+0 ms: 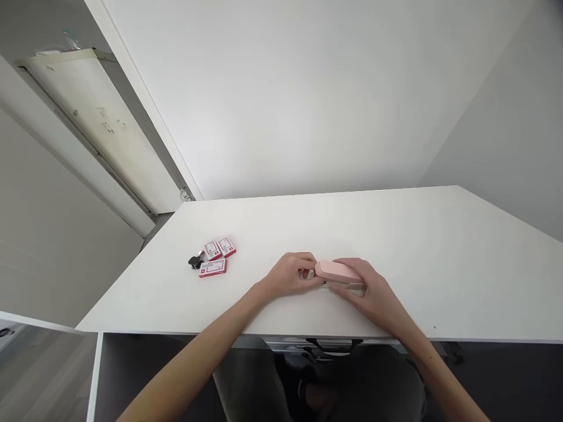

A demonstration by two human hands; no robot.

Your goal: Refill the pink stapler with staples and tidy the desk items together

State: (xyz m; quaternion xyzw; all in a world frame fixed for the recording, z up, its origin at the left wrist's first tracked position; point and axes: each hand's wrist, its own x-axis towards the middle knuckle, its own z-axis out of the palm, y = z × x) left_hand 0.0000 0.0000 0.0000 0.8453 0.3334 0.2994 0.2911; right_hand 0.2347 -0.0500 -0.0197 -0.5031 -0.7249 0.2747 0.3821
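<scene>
A pale pink stapler [338, 271] sits near the front edge of the white table, its nose toward the left. My right hand [367, 290] wraps round its rear half, fingers over the top and thumb along the near side. At the nose end, my left hand [294, 274] is closed, with fingertips and thumb against the stapler. A light base strip shows beneath the pink top. A small dark reddish patch appears between the left fingers, too small to make out.
Left on the table [417, 246] lie three small red-and-white boxes, one box [213, 268] nearest me. Touching them is a black object with a metal end [196, 261], perhaps a staple remover. A white wall rises behind the table. Below its front edge are my legs.
</scene>
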